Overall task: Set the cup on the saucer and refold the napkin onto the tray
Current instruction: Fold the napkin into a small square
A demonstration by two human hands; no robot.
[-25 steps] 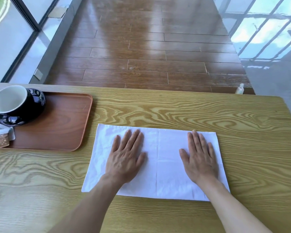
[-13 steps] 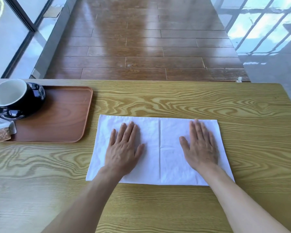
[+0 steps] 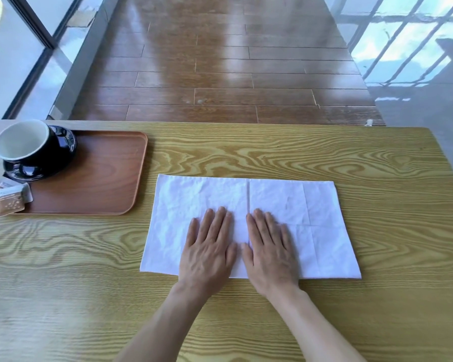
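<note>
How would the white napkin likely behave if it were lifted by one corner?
The napkin looks thin and creased, so it would probably droop limply. It likely weighs very little and could slide on the smooth table unless the flat left hand and right hand pin it.

One napkin (image 3: 285, 202) lies near the table's (image 3: 377, 322) front edge. One tray (image 3: 102, 189) sits at the table's left edge, carrying one cup (image 3: 24, 142) on one saucer (image 3: 63, 152) at its far-left corner and two sachets (image 3: 9, 201) at its near-left corner. Two hands: left hand (image 3: 207, 254), right hand (image 3: 270, 254).
</note>
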